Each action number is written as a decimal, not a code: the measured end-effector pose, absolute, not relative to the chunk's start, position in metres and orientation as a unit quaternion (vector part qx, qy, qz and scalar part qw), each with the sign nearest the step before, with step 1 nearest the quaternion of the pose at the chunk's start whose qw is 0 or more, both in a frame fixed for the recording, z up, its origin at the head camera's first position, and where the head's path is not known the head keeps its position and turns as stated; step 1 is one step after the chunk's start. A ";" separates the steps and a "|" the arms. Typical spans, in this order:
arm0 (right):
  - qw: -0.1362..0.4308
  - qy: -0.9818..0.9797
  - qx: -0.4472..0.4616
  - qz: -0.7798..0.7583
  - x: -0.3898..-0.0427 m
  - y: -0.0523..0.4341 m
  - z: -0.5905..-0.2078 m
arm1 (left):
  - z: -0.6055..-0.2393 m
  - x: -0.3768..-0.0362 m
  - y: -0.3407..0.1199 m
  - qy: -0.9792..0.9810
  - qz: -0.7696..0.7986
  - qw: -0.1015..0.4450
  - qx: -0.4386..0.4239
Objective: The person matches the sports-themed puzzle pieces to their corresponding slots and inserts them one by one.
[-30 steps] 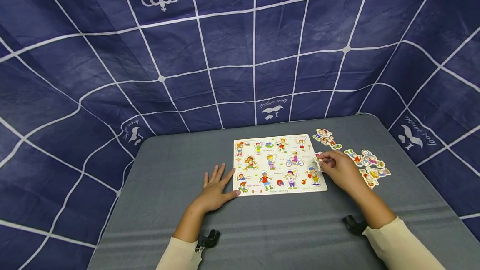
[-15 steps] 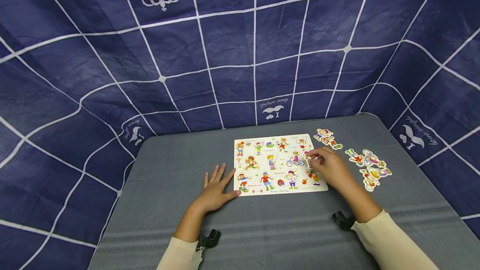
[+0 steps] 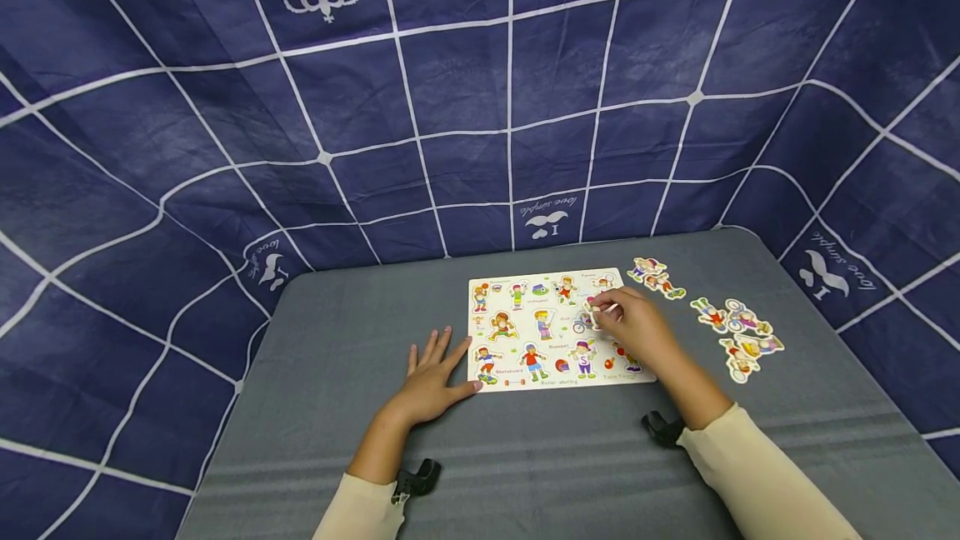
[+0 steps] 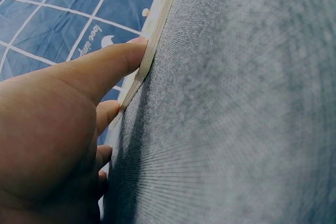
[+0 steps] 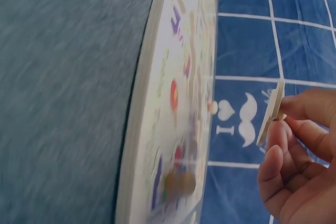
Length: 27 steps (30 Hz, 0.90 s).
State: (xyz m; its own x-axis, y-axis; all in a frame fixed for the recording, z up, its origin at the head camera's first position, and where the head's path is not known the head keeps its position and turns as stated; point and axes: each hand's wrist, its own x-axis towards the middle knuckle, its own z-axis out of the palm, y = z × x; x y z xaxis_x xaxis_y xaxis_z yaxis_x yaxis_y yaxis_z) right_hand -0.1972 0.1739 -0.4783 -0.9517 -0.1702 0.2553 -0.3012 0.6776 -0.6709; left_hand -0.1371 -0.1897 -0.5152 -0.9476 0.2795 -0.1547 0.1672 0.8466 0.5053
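Note:
A white puzzle board (image 3: 557,328) printed with sport figures lies on the grey table (image 3: 525,457). My left hand (image 3: 431,382) rests flat on the table, its thumb (image 4: 113,61) touching the board's left edge (image 4: 157,24). My right hand (image 3: 633,327) hovers over the board's right half and pinches a small flat puzzle piece (image 3: 597,309) between thumb and fingers. In the right wrist view the piece (image 5: 271,113) is held just off the board's face (image 5: 178,108).
Several loose cut-out figure pieces (image 3: 738,332) lie on the table right of the board, with two more (image 3: 655,276) near the board's far right corner. A dark blue checked cloth (image 3: 480,90) hangs behind and around the table.
My right hand has carried the piece leftwards from the board's right edge to above its upper right part. The left hand has stayed still.

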 end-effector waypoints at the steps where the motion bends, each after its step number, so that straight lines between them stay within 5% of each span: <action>1: 0.085 -0.911 0.131 0.383 -0.198 0.171 -0.478 | -0.515 -0.137 -0.190 0.954 0.251 0.112 0.117; 27: 0.013 -0.899 0.120 0.421 -0.226 0.108 -0.484 | -0.516 -0.138 -0.190 0.955 0.250 0.115 0.115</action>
State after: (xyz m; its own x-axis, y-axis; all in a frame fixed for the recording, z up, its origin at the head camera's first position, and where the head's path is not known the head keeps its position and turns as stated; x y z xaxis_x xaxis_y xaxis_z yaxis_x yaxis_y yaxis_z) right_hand -0.2255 0.1081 -0.4845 -0.9710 -0.2043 0.1244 -0.2263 0.6166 -0.7540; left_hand -0.1381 -0.1895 -0.5159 -0.9472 0.2763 -0.1629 0.1612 0.8492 0.5029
